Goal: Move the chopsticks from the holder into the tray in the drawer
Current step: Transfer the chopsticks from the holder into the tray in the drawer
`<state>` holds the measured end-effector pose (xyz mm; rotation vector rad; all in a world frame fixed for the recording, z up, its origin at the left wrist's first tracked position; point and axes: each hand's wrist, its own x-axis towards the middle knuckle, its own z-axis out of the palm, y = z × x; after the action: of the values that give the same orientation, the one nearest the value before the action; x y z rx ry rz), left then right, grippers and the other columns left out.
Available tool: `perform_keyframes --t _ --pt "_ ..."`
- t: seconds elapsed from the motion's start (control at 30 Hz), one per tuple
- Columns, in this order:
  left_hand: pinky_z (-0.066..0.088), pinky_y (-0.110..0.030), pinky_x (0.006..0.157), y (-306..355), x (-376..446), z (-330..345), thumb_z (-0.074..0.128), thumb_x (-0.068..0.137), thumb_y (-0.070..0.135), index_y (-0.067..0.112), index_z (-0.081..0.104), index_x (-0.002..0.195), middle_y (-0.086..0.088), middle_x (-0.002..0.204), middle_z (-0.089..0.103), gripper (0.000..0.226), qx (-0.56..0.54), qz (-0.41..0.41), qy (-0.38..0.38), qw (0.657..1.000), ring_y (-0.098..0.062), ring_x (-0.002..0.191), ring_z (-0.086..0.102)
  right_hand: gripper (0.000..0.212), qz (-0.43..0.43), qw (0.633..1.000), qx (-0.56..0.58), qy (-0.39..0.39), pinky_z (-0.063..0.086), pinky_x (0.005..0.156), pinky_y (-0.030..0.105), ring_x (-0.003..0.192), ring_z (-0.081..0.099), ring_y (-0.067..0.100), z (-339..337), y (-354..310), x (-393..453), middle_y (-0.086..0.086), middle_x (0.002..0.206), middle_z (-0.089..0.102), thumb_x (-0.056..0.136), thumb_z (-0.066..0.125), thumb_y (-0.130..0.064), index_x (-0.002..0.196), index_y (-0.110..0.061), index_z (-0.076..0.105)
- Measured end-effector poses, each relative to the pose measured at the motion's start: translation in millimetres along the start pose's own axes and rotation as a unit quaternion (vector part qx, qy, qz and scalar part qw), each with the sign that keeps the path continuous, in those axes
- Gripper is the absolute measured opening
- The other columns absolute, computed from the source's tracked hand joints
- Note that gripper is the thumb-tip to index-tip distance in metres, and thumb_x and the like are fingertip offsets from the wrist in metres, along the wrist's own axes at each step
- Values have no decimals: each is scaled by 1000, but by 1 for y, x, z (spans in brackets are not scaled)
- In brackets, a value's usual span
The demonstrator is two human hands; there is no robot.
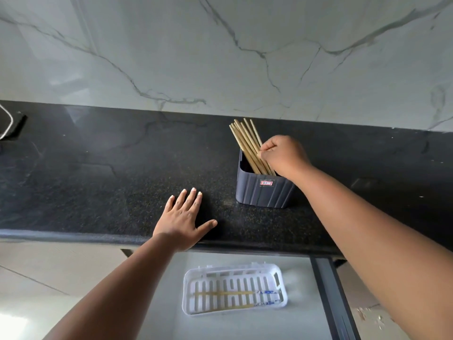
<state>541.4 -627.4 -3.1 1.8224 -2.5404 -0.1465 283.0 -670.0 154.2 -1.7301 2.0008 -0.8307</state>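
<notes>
A dark blue ribbed holder (263, 192) stands on the black granite counter (98, 182). Several wooden chopsticks (245, 141) lean out of it toward the upper left. My right hand (282, 154) is over the holder's mouth, its fingertips pinched on one chopstick in the bundle. My left hand (182, 218) lies flat on the counter near its front edge, fingers spread, holding nothing. Below the counter, a white slotted tray (196, 278) rests in the open drawer (301, 278), with two chopsticks (232, 300) lying lengthwise in it.
A marble-patterned wall (220, 57) rises right behind the counter. A white wire object (6, 123) sits at the counter's far left. The drawer's dark side rail (328, 290) runs along the right. Tiled floor (36, 273) shows at the lower left.
</notes>
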Motion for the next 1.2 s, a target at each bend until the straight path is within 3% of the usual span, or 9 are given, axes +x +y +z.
perform_keyframes --t 0.07,0.17,0.37,0.57,0.77,0.9,1.03,1.2 --pt "-6 -42 122 0 0 1 -8 72 88 21 -2 157 2 165 -8 108 0 0 1 1000 -19 151 -11 12 1 999 -46 -17 53 76 34 91 64 18 9 2 7 -3 96 70 82 75 -28 88 -23 67" --pt "-7 -43 122 -1 1 1 -7 73 87 22 -3 157 3 164 -10 106 1 1 -1 1000 -18 151 -13 20 -4 994 -106 -31 42 57 25 81 60 17 19 0 13 -2 93 68 80 77 -32 89 -19 65" --pt "-9 -41 121 -1 0 1 -7 74 87 22 -4 157 3 164 -12 105 3 2 -1 1000 -18 150 -14 15 -24 987 -158 -24 57 72 36 85 64 24 33 2 20 6 100 69 87 69 -23 97 -12 67" --pt "-10 -40 121 1 -1 0 -5 74 87 23 -3 157 4 163 -12 105 -3 1 1 1000 -17 150 -14 18 -16 986 -157 -47 46 55 27 74 64 23 36 5 24 3 86 68 88 68 -30 94 -12 66" --pt "-10 -40 121 0 -1 -1 -3 76 87 23 -4 157 5 162 -14 103 -1 1 0 1000 -16 150 -16 27 13 982 -167 -89 48 57 27 75 66 25 36 1 28 6 82 67 83 70 -36 93 -11 64" --pt "-11 -40 121 0 -1 0 -3 76 87 23 -4 157 5 162 -14 103 -3 1 1 1000 -16 150 -16 30 13 975 -206 -85 37 46 23 68 61 24 37 -4 28 2 73 58 84 69 -37 95 -12 56" --pt "-10 -40 121 0 -1 0 -4 75 87 23 -4 157 5 163 -13 104 -2 -1 0 1000 -16 150 -16 19 4 973 -222 -64 32 42 23 55 53 19 38 -8 27 2 67 53 85 63 -27 90 -11 53" --pt "-10 -40 121 0 -1 0 -3 76 87 23 -4 157 4 163 -13 103 0 -1 1 1000 -16 150 -15 11 -16 972 -224 -67 31 44 24 56 52 19 28 -12 18 2 68 53 88 58 -22 88 -12 53"
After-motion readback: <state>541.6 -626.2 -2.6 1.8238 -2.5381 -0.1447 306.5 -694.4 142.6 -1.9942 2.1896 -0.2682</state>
